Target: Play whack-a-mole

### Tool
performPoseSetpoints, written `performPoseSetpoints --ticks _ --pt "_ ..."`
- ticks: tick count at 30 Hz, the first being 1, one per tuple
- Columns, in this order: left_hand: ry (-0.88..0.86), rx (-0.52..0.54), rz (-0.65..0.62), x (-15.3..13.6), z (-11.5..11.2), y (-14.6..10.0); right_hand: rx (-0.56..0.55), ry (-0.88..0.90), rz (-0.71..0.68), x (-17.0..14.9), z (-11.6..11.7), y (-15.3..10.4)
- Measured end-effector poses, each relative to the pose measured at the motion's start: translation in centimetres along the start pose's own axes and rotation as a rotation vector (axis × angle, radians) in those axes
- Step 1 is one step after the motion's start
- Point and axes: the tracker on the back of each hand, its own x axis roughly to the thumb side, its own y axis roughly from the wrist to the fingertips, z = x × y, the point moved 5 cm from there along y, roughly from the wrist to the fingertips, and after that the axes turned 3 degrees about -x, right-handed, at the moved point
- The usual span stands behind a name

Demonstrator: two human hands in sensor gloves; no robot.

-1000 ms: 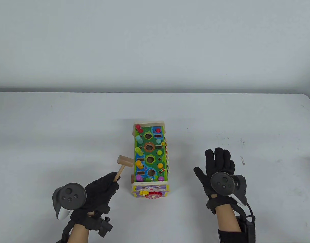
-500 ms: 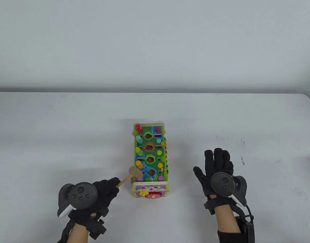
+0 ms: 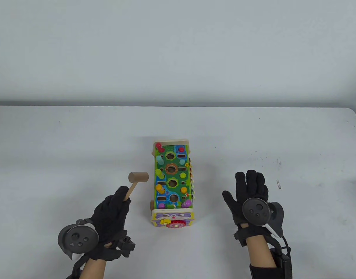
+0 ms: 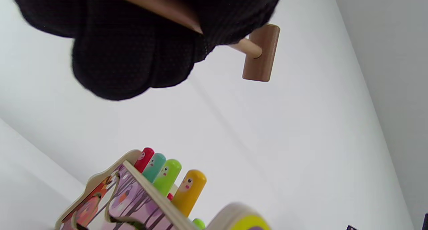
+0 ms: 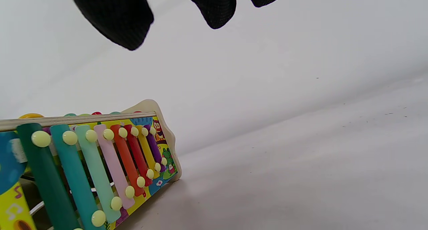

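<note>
The whack-a-mole toy box point(image 3: 172, 180) stands mid-table, its green top holding coloured pegs in two rows. On the left row the red, teal, green and yellow point(image 3: 160, 188) pegs stand up; the near purple one point(image 3: 161, 205) sits low. My left hand point(image 3: 112, 210) grips the handle of a small wooden hammer point(image 3: 138, 177), its head raised left of the box. In the left wrist view the hammer point(image 4: 260, 52) is above the raised pegs point(image 4: 189, 186). My right hand point(image 3: 249, 191) rests flat and empty on the table, right of the box.
A xylophone point(image 5: 100, 163) of coloured bars lines the box's right side. A gear panel point(image 3: 171, 220) faces me on the near end. Dark specks point(image 3: 265, 159) mark the table beyond my right hand. The table's back edge point(image 3: 178, 107) meets a grey wall.
The hammer swung down onto the near left purple peg, then rose back up and to the left. The purple peg now sits lower. My right hand has not moved.
</note>
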Motion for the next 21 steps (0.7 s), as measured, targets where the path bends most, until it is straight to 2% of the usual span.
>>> performPoseSetpoints --ticks 2,6,8,12,15,16,18,21 --pt "0.076 -0.065 0.010 0.0 -1.0 0.2 0.004 -0.004 0.001 0.0 0.1 0.0" --pt "0.345 -0.331 0.086 -0.3 -3.7 0.6 0.021 -0.013 0.008 0.1 0.3 0.0" --pt "0.391 -0.352 0.079 -0.1 -4.1 0.6 0.032 -0.012 0.015 0.1 0.4 0.0" --pt "0.321 -0.171 0.023 0.7 -2.8 0.7 0.023 -0.009 0.015 0.1 0.3 0.0" --pt "0.114 0.058 0.005 0.6 -1.1 0.5 0.011 -0.006 0.016 0.1 0.2 0.0" --pt "0.056 0.103 0.004 0.4 -0.7 0.5 0.010 -0.004 0.016 0.1 0.2 0.0" --pt "-0.036 0.155 0.007 0.0 -0.4 0.6 0.005 -0.003 0.017 0.1 0.1 0.0" --pt "-0.007 0.182 -0.005 -0.1 -0.6 1.0 -0.001 -0.007 0.016 0.1 0.1 0.0"
